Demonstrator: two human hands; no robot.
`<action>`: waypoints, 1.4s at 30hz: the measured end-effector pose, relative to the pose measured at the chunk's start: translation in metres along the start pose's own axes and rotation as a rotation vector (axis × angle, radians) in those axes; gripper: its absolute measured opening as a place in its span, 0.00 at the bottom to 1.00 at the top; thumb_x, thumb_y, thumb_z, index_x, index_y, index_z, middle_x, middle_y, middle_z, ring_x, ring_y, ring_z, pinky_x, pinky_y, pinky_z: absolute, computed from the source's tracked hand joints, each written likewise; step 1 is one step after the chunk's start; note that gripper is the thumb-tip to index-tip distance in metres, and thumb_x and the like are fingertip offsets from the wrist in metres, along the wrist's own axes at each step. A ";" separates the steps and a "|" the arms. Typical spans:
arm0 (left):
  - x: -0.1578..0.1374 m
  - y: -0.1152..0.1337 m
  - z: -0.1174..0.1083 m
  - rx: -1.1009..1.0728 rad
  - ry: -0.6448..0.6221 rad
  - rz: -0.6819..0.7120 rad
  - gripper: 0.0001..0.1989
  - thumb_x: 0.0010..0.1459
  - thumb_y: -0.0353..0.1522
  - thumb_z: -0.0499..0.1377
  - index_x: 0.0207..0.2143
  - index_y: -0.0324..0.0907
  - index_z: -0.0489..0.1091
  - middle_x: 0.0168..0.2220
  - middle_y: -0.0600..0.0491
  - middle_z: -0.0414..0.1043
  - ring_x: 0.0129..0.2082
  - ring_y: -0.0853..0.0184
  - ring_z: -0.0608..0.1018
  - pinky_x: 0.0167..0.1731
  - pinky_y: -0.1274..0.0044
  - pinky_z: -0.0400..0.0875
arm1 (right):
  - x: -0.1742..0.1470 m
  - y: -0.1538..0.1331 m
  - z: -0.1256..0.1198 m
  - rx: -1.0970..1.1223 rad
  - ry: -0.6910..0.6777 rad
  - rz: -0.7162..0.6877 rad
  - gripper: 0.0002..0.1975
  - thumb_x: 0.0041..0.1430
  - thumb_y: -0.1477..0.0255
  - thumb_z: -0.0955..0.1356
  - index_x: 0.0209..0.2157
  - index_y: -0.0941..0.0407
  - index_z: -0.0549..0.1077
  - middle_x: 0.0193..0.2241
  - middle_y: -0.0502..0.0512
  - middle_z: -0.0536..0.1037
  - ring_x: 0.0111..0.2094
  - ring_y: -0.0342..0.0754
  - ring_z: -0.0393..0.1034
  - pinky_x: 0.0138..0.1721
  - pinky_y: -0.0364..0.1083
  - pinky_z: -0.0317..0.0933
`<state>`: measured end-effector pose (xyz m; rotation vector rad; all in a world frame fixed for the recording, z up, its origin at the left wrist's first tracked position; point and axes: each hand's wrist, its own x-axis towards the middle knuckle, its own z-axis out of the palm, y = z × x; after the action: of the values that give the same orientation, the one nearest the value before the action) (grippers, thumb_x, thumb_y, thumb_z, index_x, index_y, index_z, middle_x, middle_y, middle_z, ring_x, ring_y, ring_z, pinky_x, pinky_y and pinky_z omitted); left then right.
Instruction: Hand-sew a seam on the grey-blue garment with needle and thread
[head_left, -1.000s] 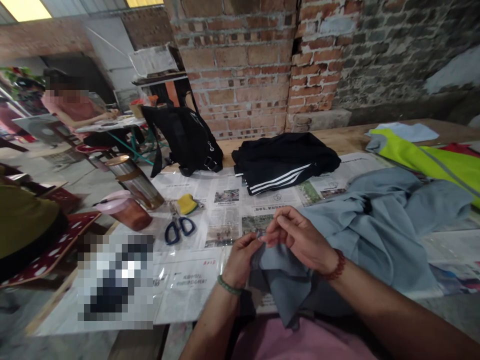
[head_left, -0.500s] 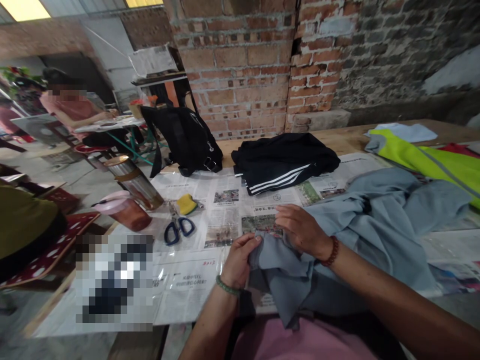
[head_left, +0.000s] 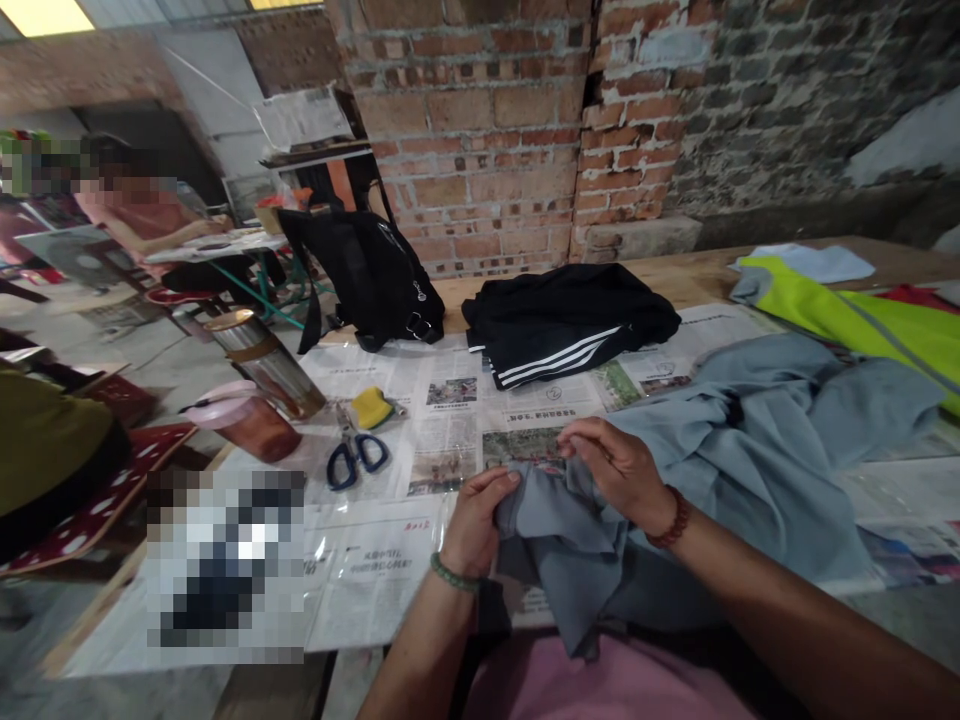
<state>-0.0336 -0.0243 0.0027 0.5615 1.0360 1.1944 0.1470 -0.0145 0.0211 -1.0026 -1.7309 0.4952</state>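
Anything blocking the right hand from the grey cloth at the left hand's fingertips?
Nothing visible between the right hand and the grey cloth in the left hand. The scissors lie off to the left; the black garment lies beyond.

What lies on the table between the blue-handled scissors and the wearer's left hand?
In the head view, only printed newspaper shows between the blue-handled scissors and the left hand; no other object lies in that stretch.
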 end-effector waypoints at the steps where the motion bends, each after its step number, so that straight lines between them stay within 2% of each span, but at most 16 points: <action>1: 0.000 0.000 0.000 0.000 -0.003 0.003 0.09 0.32 0.28 0.69 0.21 0.37 0.75 0.18 0.55 0.74 0.18 0.74 0.71 0.20 0.83 0.64 | -0.004 -0.005 0.000 0.083 -0.010 0.082 0.08 0.61 0.70 0.59 0.38 0.53 0.66 0.29 0.51 0.74 0.24 0.41 0.69 0.29 0.42 0.64; 4: 0.000 0.000 -0.001 0.008 -0.018 0.018 0.08 0.32 0.27 0.69 0.21 0.38 0.75 0.18 0.55 0.74 0.18 0.74 0.71 0.20 0.83 0.64 | -0.017 -0.017 0.003 0.266 -0.085 0.302 0.10 0.61 0.66 0.58 0.41 0.54 0.65 0.20 0.45 0.69 0.14 0.37 0.60 0.17 0.38 0.57; 7: 0.000 0.000 -0.002 0.027 -0.029 0.046 0.07 0.33 0.27 0.68 0.21 0.39 0.75 0.19 0.56 0.74 0.18 0.73 0.71 0.20 0.82 0.64 | -0.027 -0.027 0.008 0.355 -0.227 0.503 0.11 0.60 0.64 0.58 0.39 0.54 0.65 0.13 0.41 0.61 0.11 0.36 0.53 0.12 0.36 0.48; 9: 0.001 0.000 -0.003 0.041 -0.024 0.066 0.07 0.33 0.28 0.68 0.21 0.40 0.75 0.19 0.57 0.73 0.18 0.74 0.71 0.20 0.82 0.64 | -0.030 -0.031 0.012 0.406 -0.330 0.612 0.10 0.59 0.64 0.59 0.36 0.55 0.65 0.11 0.40 0.59 0.10 0.36 0.50 0.11 0.36 0.45; 12: 0.000 0.000 -0.003 0.066 -0.031 0.075 0.08 0.33 0.28 0.68 0.21 0.40 0.75 0.19 0.57 0.72 0.18 0.74 0.70 0.20 0.82 0.63 | -0.031 -0.033 0.018 0.429 -0.411 0.713 0.07 0.57 0.67 0.60 0.32 0.55 0.65 0.14 0.41 0.62 0.10 0.35 0.50 0.10 0.35 0.44; 26: -0.001 -0.001 -0.003 0.085 -0.065 0.091 0.07 0.34 0.29 0.68 0.22 0.41 0.75 0.19 0.57 0.71 0.19 0.73 0.69 0.21 0.81 0.63 | -0.031 -0.024 0.025 0.348 -0.416 0.675 0.07 0.57 0.72 0.60 0.27 0.56 0.66 0.13 0.43 0.63 0.11 0.35 0.51 0.11 0.35 0.46; 30: 0.000 -0.003 -0.005 0.126 -0.058 0.126 0.07 0.35 0.29 0.68 0.23 0.42 0.75 0.21 0.58 0.72 0.21 0.73 0.70 0.23 0.81 0.63 | -0.031 -0.024 0.025 0.362 -0.423 0.707 0.06 0.56 0.72 0.60 0.27 0.56 0.65 0.13 0.42 0.62 0.11 0.34 0.51 0.10 0.35 0.45; 33: 0.000 -0.004 -0.008 0.267 -0.086 0.253 0.05 0.39 0.29 0.66 0.24 0.42 0.76 0.23 0.56 0.72 0.24 0.71 0.71 0.26 0.80 0.65 | -0.030 -0.024 0.025 0.396 -0.442 0.758 0.07 0.57 0.71 0.59 0.27 0.56 0.64 0.13 0.42 0.62 0.09 0.34 0.49 0.10 0.35 0.43; 39: -0.002 0.000 -0.011 0.689 -0.299 0.782 0.04 0.49 0.27 0.61 0.28 0.43 0.76 0.25 0.53 0.72 0.27 0.69 0.73 0.29 0.77 0.67 | -0.028 -0.023 0.028 0.399 -0.418 0.728 0.07 0.56 0.73 0.59 0.26 0.56 0.62 0.13 0.42 0.63 0.09 0.33 0.50 0.11 0.35 0.44; 42: -0.003 0.000 -0.009 0.786 -0.394 0.902 0.06 0.51 0.26 0.59 0.30 0.43 0.75 0.26 0.52 0.73 0.27 0.68 0.74 0.28 0.78 0.69 | -0.031 -0.019 0.032 0.388 -0.385 0.718 0.08 0.56 0.71 0.59 0.25 0.56 0.60 0.13 0.42 0.63 0.09 0.33 0.50 0.11 0.36 0.44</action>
<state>-0.0418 -0.0287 -0.0004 1.9494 0.8921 1.3085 0.1144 -0.0464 0.0050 -1.2792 -1.4616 1.5045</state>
